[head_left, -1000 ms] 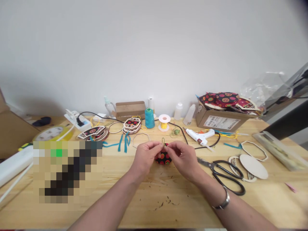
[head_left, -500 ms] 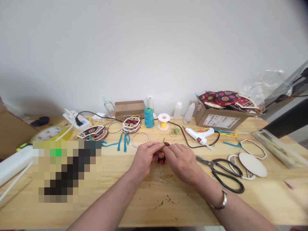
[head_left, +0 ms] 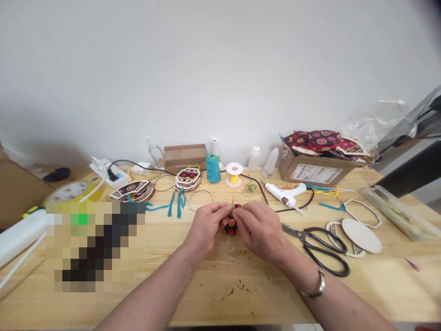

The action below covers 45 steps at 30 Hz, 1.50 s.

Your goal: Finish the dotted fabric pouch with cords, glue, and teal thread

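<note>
Between my two hands is a small piece of black fabric [head_left: 232,224] patterned with red and orange rounds, held just above the wooden table. My left hand [head_left: 207,225] pinches its upper left edge with thumb and forefinger. From the right, my right hand [head_left: 259,228] grips the upper edge, its fingertips close to the left ones. A thin greenish end sticks up between the fingertips; what it belongs to is hidden. Large black-handled scissors [head_left: 315,246] lie right of my right hand. Small dark scraps are scattered on the table below.
A white glue gun [head_left: 285,195] with a black cord lies behind the scissors. Teal thread [head_left: 213,170] and a yellow spool [head_left: 234,175] stand at the back. A cardboard box [head_left: 315,174] of fabric pieces is back right; stacked wooden frames [head_left: 188,178] are left of the thread.
My right hand has shifted slightly and its fingers have rolled, uncovering more of the patterned fabric. The left hand keeps its pinch almost in place.
</note>
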### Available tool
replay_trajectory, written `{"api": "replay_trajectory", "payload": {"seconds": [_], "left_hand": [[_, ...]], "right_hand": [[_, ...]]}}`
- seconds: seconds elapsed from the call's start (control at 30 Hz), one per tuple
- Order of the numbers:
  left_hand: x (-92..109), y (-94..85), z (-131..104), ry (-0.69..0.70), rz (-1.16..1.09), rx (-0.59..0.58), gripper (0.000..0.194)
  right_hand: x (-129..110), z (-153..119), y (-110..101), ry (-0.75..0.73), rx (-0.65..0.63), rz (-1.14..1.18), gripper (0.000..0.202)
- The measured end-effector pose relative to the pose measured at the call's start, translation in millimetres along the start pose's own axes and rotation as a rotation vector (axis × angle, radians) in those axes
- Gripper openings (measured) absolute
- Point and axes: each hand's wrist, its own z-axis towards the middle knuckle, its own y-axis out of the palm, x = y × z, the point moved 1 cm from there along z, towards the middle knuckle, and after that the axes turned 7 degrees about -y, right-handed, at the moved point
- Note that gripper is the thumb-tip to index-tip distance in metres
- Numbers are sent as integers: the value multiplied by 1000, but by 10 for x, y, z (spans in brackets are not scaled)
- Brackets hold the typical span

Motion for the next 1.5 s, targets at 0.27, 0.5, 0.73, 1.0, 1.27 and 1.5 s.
{"api": "replay_trajectory", "payload": {"seconds": [0.27,0.5,0.73,1.0,1.27,1.5], "left_hand": [[23,39,-52,23,111,3,18],[27,87,-69,25,219,-17,17],[39,67,-75,38,319,-40,15],[39,87,-66,8,183,-13,18],[61,104,-62,-26,101,-16,19],[67,105,-81,-34,113,7,12]], "right_hand": [[186,23,164,884,-21,949,27],[154,27,152,913,28,1032,26],[174,30,166,908,47,1059,29],[155,53,140,979,12,1198,34],[171,52,141,945,-70,1256,31],[192,46,166,964,-47,1218,23]]}}
